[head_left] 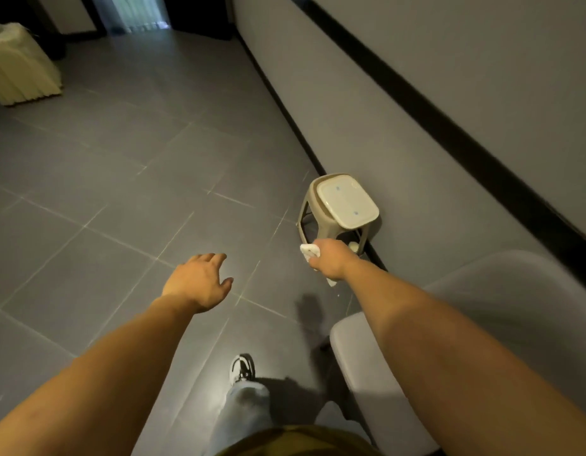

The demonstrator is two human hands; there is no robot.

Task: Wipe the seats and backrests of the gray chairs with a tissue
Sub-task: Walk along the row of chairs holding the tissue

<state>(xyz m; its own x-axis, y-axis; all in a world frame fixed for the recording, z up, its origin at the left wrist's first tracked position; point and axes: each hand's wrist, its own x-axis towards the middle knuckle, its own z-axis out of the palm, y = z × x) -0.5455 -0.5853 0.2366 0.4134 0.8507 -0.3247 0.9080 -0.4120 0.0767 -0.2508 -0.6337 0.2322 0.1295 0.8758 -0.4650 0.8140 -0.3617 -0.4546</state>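
Observation:
A gray chair stands at the lower right against the wall, its seat and curved backrest partly hidden by my right forearm. My right hand is stretched out past the chair's front, near a small stool, and grips a folded white tissue whose ends show above and below the fist. My left hand hovers over the floor tiles with fingers spread and relaxed, holding nothing.
A beige plastic stool with a white lidded box on top stands by the wall just beyond my right hand. A gray wall with a black strip runs along the right. A cream fabric-covered object sits far left. My shoe is on the gray tiles.

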